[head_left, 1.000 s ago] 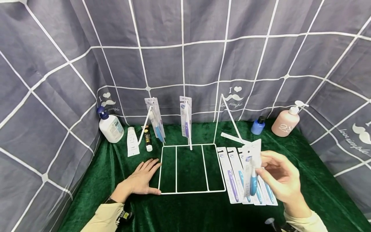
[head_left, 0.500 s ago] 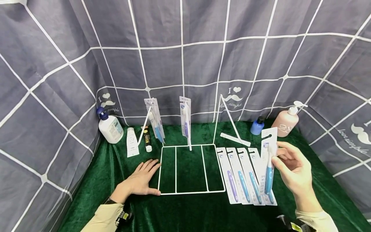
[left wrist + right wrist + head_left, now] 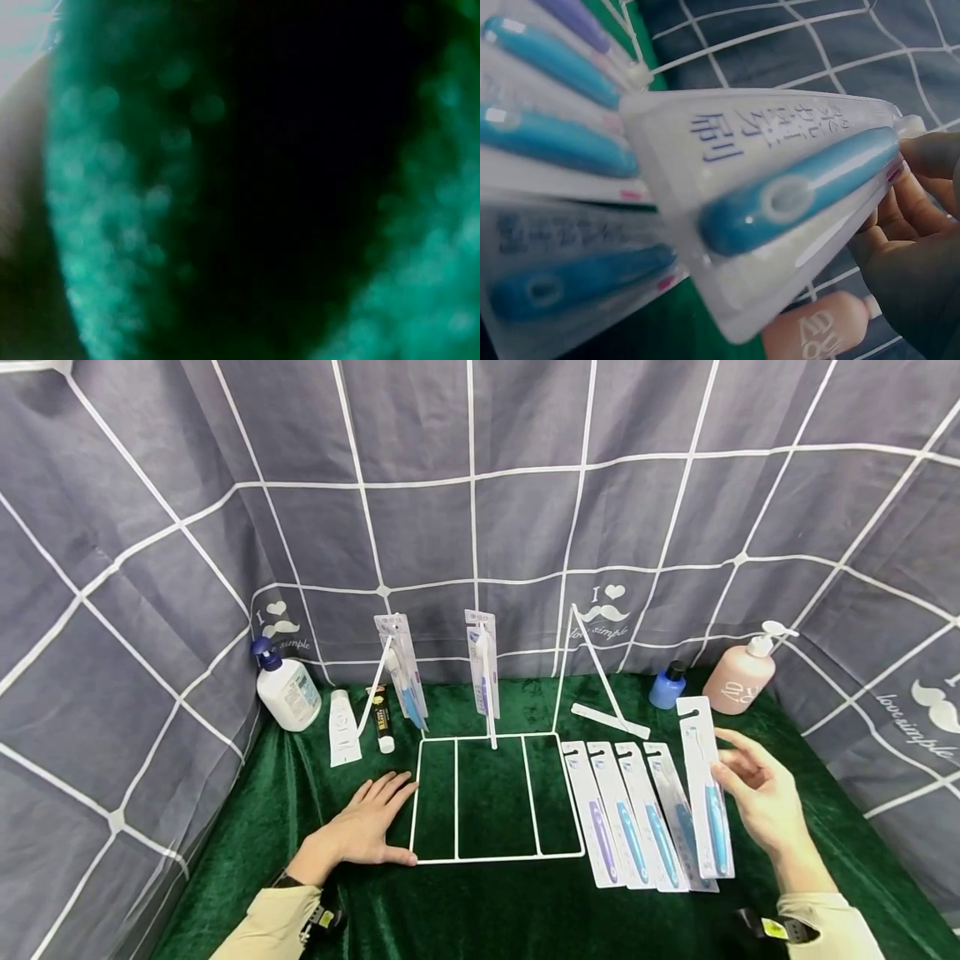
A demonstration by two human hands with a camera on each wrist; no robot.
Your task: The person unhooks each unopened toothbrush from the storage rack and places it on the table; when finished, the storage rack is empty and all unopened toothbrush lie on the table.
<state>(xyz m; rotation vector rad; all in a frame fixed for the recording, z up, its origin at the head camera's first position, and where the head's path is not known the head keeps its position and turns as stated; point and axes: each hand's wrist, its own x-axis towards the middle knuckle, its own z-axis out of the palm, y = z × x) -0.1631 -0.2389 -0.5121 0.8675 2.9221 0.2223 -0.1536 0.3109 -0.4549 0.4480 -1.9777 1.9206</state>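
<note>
My right hand (image 3: 761,802) pinches the right edge of a packaged blue toothbrush (image 3: 707,793), which overlaps the rightmost package of a row. In the right wrist view the blue handle (image 3: 802,191) faces the camera through its clear blister, with the thumb and fingers at the far end. The row of packaged toothbrushes (image 3: 628,827) has one purple handle at its left and blue ones beside it. My left hand (image 3: 363,825) lies flat with spread fingers, its thumb at the front left corner of a white wire rack (image 3: 498,858). The left wrist view is only blurred green cloth (image 3: 120,225).
Two packaged toothbrushes, one blue (image 3: 405,672) and one purple (image 3: 482,672), hang on the rack's arms. Behind left are a pump bottle (image 3: 291,697), a white tube (image 3: 343,731) and a black tube (image 3: 382,727). A blue bottle (image 3: 664,689) and pink bottle (image 3: 738,678) stand behind right.
My right hand has moved right with the packaged toothbrush, from over the middle of the row to its right end, and turned the package flatter. My left hand has stayed in place.
</note>
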